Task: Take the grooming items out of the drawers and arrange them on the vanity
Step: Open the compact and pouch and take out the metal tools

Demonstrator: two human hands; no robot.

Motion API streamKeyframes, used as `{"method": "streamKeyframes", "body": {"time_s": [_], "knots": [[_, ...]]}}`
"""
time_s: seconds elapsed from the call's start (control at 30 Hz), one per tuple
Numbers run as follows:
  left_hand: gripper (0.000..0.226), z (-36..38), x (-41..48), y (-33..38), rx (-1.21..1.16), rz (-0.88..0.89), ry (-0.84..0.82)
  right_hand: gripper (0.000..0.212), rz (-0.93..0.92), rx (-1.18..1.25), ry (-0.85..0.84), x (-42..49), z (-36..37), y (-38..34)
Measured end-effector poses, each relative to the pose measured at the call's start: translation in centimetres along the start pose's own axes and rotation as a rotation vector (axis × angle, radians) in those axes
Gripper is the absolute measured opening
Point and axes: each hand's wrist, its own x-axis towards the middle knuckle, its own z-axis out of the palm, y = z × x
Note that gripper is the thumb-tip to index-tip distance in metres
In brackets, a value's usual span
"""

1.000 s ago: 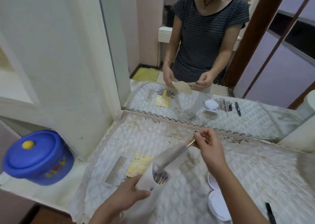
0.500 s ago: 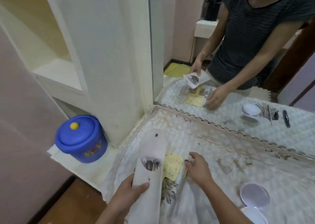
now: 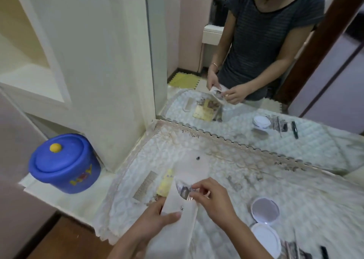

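Two grips are over the quilted surface (image 3: 266, 182): the left grip (image 3: 155, 217) holds the white pouch (image 3: 190, 172) by its lower part, and the right grip (image 3: 214, 199) pinches the shiny metal tools (image 3: 184, 191) at its mouth. A comb (image 3: 144, 185) and a yellow card (image 3: 166, 184) lie beside the pouch.

Comb (image 3: 144, 185) at the bench's (image 3: 246, 182) left, card (image 3: 165, 183) just right of it, then the pouch (image 3: 195, 168) holding tools (image 3: 184, 191), compact (image 3: 265, 209) rightmost.
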Motion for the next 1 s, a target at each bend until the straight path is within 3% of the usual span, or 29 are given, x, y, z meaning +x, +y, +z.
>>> {"method": "streamKeyframes", "body": {"time_s": [0.1,0.2,0.37,0.53,0.63,0.73,0.83,0.93,1.0], "knots": [[0.035,0.6,-0.1,0.2,0.023,0.029,-0.047,0.032,-0.004,-0.043,0.044,-0.4,-0.4,0.5],[0.022,0.9,-0.2,0.5,0.013,0.032,-0.064,0.004,-0.031,-0.115,0.048,-0.7,-0.6,0.3],[0.03,0.9,-0.3,0.7,0.01,0.024,-0.052,0.038,-0.063,-0.23,-0.007,-1.1,-0.6,0.3],[0.032,0.3,-0.6,0.5,0.057,0.026,-0.049,0.009,-0.01,-0.223,-0.171,-0.5,-0.7,0.2],[0.033,0.0,-0.7,0.5,0.107,0.042,-0.046,0.024,0.064,-0.126,-0.234,0.0,-0.7,-0.2],[0.032,-0.1,-0.6,0.6,0.132,0.053,-0.014,0.022,0.13,0.024,-0.238,0.2,-0.6,-0.5],[0.033,-0.9,-0.4,0.5,0.239,0.063,0.049,0.015,0.183,0.291,-0.108,0.9,-0.8,-0.5],[0.031,-2.6,-0.5,-0.5,0.341,0.051,0.165,0.017,0.359,0.716,0.195,2.7,-2.0,0.2],[0.026,-3.4,-1.0,-0.9,0.321,0.035,0.269,0.018,0.411,0.807,0.378,3.6,-3.2,1.1]]}}
